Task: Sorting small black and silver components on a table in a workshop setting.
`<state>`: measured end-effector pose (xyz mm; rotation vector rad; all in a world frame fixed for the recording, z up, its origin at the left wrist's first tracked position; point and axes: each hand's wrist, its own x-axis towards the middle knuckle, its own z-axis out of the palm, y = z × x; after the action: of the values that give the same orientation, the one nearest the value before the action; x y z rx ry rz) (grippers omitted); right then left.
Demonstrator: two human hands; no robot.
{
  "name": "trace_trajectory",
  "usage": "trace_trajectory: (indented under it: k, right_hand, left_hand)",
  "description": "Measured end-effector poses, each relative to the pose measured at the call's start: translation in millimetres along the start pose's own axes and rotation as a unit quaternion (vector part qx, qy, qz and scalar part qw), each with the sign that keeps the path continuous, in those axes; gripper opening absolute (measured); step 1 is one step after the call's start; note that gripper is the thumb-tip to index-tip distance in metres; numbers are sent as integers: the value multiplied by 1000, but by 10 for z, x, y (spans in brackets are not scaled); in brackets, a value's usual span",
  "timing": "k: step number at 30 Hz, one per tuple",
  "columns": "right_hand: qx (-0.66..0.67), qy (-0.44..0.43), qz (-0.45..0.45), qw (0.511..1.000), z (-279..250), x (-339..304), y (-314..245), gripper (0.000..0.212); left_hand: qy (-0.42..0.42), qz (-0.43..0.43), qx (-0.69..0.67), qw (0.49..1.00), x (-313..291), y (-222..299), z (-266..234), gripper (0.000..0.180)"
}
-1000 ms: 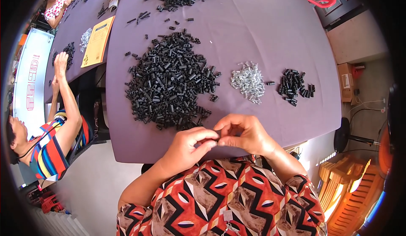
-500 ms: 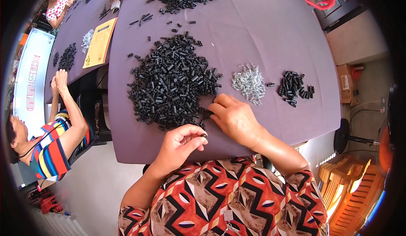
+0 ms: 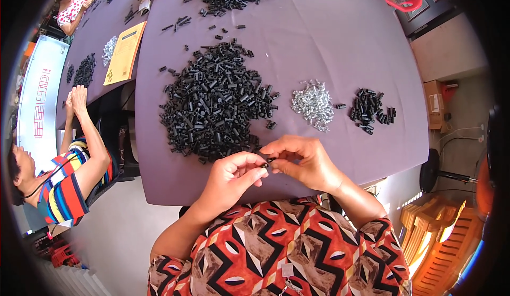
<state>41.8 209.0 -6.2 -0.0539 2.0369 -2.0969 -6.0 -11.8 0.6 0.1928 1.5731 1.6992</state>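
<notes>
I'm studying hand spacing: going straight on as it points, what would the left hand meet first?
Probably the small dark piece in the right hand, just ahead; exact depth is unclear.

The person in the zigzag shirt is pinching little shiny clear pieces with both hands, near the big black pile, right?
Not quite: the head view shows little black pieces in the left hand and right hand, not clear ones. The hands are near the big black pile.
</notes>
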Motion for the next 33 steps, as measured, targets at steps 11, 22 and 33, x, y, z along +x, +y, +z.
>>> trace_trajectory:
  k: [11, 22, 33]
  right_hand:
    - [-4, -18, -8, 1000, -91, -64, 105, 27]
    - [201, -13, 44, 979, -28, -78, 100, 15]
    - [33, 11, -19, 999, 3, -79, 69, 12]
  left_hand:
    - [1, 1, 6, 1000, 11, -22, 24, 17]
    - [-4, 1, -3, 1000, 16, -29, 36, 17]
    - [-5, 9, 2, 1000, 17, -61, 66, 16]
